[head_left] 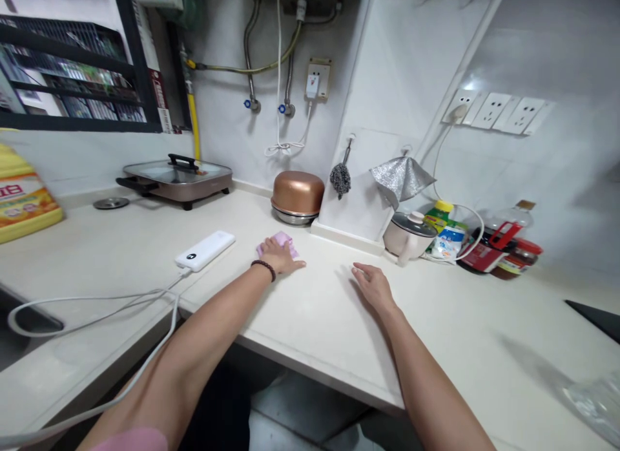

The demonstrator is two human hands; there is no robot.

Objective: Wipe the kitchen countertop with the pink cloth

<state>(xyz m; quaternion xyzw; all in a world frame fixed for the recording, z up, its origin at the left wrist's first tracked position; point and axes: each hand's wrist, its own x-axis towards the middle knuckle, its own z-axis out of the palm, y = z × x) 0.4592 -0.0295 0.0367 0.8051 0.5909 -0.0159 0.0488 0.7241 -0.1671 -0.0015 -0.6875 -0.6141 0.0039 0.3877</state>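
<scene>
A crumpled pink cloth [293, 247] lies on the white countertop [310, 309]. On top of it my left hand [278, 254] rests palm down, with the thumb stretched out to the right and the fingers spread over the cloth. A dark beaded bracelet [264, 267] circles that wrist. My right hand [372, 285] is apart from the cloth, low over the counter or touching it; which of the two I cannot tell. Its fingers are loosely extended and hold nothing. Behind my left hand stands a copper-coloured pot [297, 192] turned over on a steel base.
Left of my hand lies a white power bank [205, 251] with a white cable [140, 296] trailing off the counter edge. An electric pan [179, 178] stands at the back left. Right of the wall corner are a small lidded pot [409, 236], packets and jars [517, 257].
</scene>
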